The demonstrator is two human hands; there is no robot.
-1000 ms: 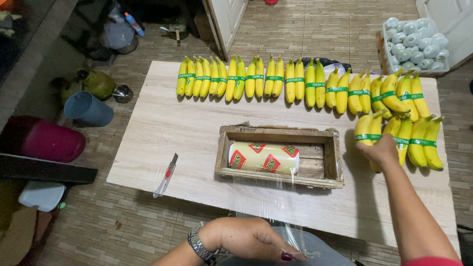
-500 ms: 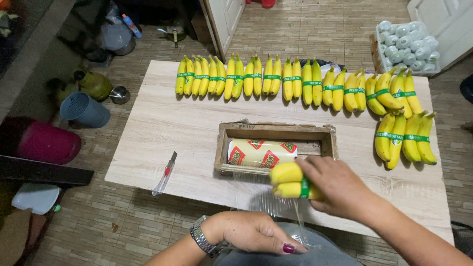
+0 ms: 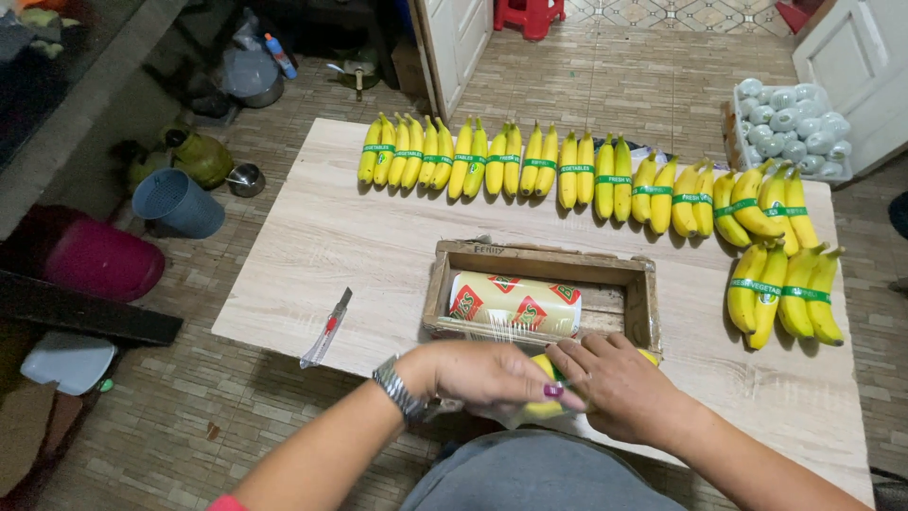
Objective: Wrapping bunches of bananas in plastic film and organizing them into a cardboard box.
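Observation:
At the near edge of the light wooden table (image 3: 312, 246), my left hand (image 3: 487, 374) and my right hand (image 3: 619, 383) close together over a small bunch of yellow bananas (image 3: 547, 409) lying on clear cling film. Most of the bunch is hidden under my fingers. Just beyond my hands stands a shallow wooden box (image 3: 544, 260) holding a roll of cling film (image 3: 515, 303), with a sheet of film drawn from it towards me. I wear a watch on my left wrist.
A long row of green-banded banana bunches (image 3: 530, 161) lines the table's far edge, with two more bunches (image 3: 785, 289) at the right. A box cutter (image 3: 326, 329) lies left of the box. A blue bucket (image 3: 175, 202) and a crate of wrapped fruit (image 3: 790, 123) stand on the floor.
My right hand took a banana bunch from the right side of the table and carried it to the near edge. Both hands now close over it on the film.

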